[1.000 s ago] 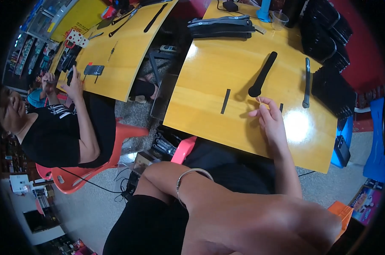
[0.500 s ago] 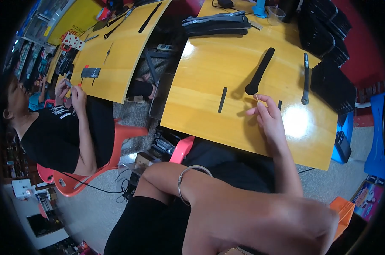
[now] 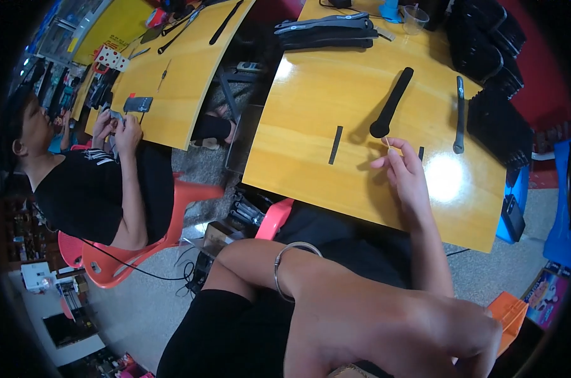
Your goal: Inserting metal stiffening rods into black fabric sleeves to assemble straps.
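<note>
My right hand (image 3: 406,173) is over the wooden table, its thumb and index finger pinched on a thin pale strand (image 3: 387,142), too fine to identify. The strand's far end meets, or lies very near, the round end of a black strap (image 3: 395,101). This strap slants away from me, its shadow falling to its left. Left of my hand lies a short flat black strip (image 3: 336,145); another short black strip (image 3: 421,153) shows just behind my fingers. A dark grey strap (image 3: 460,116) lies further right. A metal bangle (image 3: 278,274) shows low in the view, but I cannot make out my left hand.
Stacked dark straps (image 3: 326,33), a clear plastic cup (image 3: 415,20) and a blue stand (image 3: 391,11) are at the table's far side. Black bundles (image 3: 496,126) line the right edge. On the left, a seated co-worker (image 3: 77,195) handles something small at another table (image 3: 184,69).
The whole view has shifted slightly. My right hand keeps its pinch beside the strap's round end. The co-worker's hands have moved a little toward the dark piece on their table.
</note>
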A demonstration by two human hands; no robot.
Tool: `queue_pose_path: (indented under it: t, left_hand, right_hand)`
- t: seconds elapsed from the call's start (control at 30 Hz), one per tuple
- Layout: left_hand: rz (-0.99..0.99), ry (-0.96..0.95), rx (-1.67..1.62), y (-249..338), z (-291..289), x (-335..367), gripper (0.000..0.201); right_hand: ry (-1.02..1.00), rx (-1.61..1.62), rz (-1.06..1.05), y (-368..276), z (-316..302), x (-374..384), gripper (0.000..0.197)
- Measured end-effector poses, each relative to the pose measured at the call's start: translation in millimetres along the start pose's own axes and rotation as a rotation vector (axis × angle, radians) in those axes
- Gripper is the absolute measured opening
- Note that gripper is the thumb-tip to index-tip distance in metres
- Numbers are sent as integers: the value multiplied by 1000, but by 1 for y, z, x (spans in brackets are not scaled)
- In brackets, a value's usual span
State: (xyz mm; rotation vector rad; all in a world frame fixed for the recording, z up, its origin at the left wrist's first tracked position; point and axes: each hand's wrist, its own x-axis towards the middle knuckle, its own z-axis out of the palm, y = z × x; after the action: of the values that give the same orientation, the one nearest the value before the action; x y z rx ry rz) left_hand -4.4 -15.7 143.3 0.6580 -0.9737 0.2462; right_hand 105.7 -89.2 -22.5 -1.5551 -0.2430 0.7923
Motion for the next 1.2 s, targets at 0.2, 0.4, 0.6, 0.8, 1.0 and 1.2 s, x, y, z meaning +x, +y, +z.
queue_pose_path:
  t: [0.2,0.4,0.6,0.8,1.0,1.2]
  left_hand:
    - [32,-4,-17,-4,-2,-7,30]
    - [47,44,-46,-3,0,5,31]
    - [118,2,-73,-11,-2,-4,35]
    - [102,30,-53,-8,-4,5,30]
    - [-47,-76,-92,-5,-5,-5,26]
    - [-130,-100,101,-2,-11,1,18]
  right_hand:
    - [-11,-1,-33,6,-4,2,26]
    - [13,-13,0,1,-1,0,27]
    - [-12,4,-27,3,-3,2,27]
    - [-16,0,-13,3,-2,3,27]
    - [-14,5,-5,1,-2,1,26]
    - [-15,-9,-50,8,-6,5,25]
